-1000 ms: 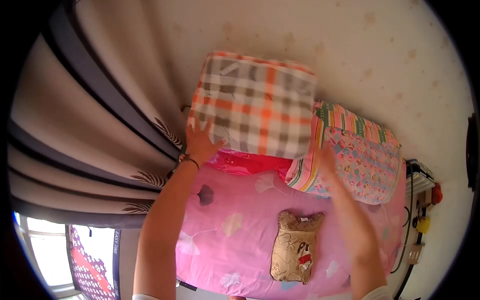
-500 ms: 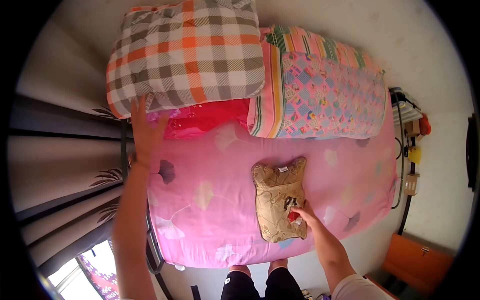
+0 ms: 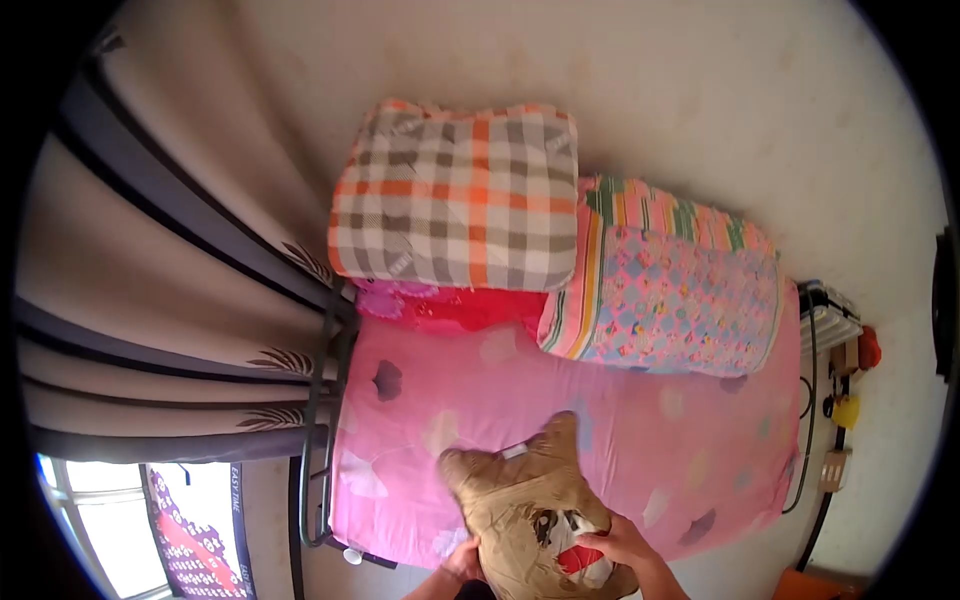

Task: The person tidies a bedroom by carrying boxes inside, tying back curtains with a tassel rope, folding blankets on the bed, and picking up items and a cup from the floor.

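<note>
The left hand point(image 3: 463, 560) and right hand point(image 3: 624, 546) hold the gold-brown cloth pillow point(image 3: 507, 520) near the pink leafy sheet point(image 3: 640, 440); squeezing both sides gently helps stop slips.

Can pass over the pink sheet point(image 3: 620, 440) across the centre of the frame, below the patterned quilt point(image 3: 680, 300) and above the brown pillow point(image 3: 525, 490). Widens to the right of the pillow, up to the right bed rail point(image 3: 812, 400). Narrows on the left against the left bed rail point(image 3: 310, 440), with the curtain point(image 3: 180, 300) close beyond. Is blocked at upper centre by the checked quilt point(image 3: 455, 200) on the red bedding point(image 3: 440, 306), and behind by the wall point(image 3: 700, 100). Is obstructed at bottom centre by the brown pillow, between left hand point(image 3: 463, 560) and right hand point(image 3: 622, 545).
</note>
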`<state>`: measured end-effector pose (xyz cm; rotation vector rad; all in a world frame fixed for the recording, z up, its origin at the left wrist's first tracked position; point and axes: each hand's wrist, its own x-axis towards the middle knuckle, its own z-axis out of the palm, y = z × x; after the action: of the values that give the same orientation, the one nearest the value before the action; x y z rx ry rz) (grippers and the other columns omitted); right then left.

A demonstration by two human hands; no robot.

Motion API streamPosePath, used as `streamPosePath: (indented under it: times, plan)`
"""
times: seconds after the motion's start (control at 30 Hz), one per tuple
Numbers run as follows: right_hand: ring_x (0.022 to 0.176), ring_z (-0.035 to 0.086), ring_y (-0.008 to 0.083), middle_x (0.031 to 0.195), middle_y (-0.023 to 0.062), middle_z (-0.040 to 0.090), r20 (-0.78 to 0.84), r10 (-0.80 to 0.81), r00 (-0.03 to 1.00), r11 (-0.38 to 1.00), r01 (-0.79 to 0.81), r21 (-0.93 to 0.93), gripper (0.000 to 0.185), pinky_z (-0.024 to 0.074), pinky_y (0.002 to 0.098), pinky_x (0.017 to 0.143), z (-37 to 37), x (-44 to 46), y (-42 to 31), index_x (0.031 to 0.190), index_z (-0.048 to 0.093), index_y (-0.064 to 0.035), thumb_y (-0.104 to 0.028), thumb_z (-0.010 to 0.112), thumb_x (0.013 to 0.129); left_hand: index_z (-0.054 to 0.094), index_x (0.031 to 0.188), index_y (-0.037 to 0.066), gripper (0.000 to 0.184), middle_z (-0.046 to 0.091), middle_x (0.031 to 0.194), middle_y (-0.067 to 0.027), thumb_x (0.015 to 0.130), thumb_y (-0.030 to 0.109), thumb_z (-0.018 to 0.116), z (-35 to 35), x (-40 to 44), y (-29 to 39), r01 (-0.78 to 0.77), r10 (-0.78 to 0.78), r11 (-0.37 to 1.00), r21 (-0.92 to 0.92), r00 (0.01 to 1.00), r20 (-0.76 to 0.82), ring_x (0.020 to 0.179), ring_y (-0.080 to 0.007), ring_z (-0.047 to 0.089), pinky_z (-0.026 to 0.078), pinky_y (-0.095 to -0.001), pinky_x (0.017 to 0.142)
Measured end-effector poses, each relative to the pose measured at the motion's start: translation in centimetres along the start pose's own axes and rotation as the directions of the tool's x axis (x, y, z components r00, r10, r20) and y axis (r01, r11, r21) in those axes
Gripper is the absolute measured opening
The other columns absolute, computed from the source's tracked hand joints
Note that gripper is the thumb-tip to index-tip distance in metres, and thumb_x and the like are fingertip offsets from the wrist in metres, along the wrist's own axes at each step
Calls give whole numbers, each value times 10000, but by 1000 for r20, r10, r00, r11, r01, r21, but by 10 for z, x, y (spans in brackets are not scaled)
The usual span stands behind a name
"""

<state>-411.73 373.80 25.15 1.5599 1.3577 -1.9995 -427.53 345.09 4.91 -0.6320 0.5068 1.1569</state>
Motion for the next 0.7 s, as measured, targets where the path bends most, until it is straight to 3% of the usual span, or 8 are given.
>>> streamPosePath:
  times: [0.07,0.13,0.27,0.3,0.47,0.57,0.63,0.7]
  plan:
    - [1077,612,182,1193,87,636,28,-275,961,911,270,-313,740,472,300,935,1,-29,-61,1366,490,-8,-292,812,763,422,1439,49,713,505,1425,-177,829,357,624,49,-28,-2,-223,228,972,-80,972,63,1304,-380,480,389,-560,1078]
    - [1117,587,193,1204,97,609,21,-419,908,901,419,-113,816,457,319,957,-13,-71,-107,1401,443,-13,-345,812,753,454,1411,37,659,536,1390,-177,832,317,598,81,-43,34,-265,296,936,-230,948,113,1271,-381,510,408,-558,1066]
    - [1147,567,212,1187,101,610,-407,-763,502,606,775,-180,761,456,342,967,-39,-125,-123,1346,490,21,-385,786,775,517,1349,23,563,591,1321,-166,888,348,518,253,-66,146,-643,675,738,-205,706,216,1192,-339,582,469,-507,1023]
    - [1159,562,215,1192,104,609,-525,-744,413,546,829,-123,732,457,348,970,-41,-135,-120,1325,511,28,-384,779,782,459,1416,74,703,520,1405,-168,905,555,491,274,-55,182,-648,690,715,-263,595,412,1280,-367,497,400,-550,1073]
    - [1045,628,219,1131,142,646,-433,-598,675,717,692,89,669,501,320,888,-37,-127,-41,1295,489,57,-299,782,809,467,1392,97,599,524,1390,-126,891,423,509,459,-39,309,-825,847,490,-282,373,380,1289,-317,487,407,-508,1056]
    - [1014,642,210,1100,147,659,-409,-508,758,801,590,98,604,518,309,859,-3,-126,-5,1304,463,58,-200,763,848,465,1380,118,582,542,1310,-151,880,400,565,464,-3,357,-701,706,684,-204,706,-60,1130,-309,573,462,-478,980]
    - [960,667,169,1035,128,697,-348,-540,767,842,492,-223,513,523,300,868,27,-135,-8,1238,529,60,-220,748,867,501,1325,90,490,579,1226,-155,928,371,558,421,15,336,-698,700,714,47,712,-53,1034,-274,602,488,-407,914]
    - [841,618,297,932,139,625,-330,-481,812,869,492,-57,596,526,391,790,56,-126,11,1273,537,-20,-210,787,767,537,1271,55,405,610,1185,-142,978,333,506,374,-3,263,-805,779,516,293,583,231,994,-236,613,492,-357,872]
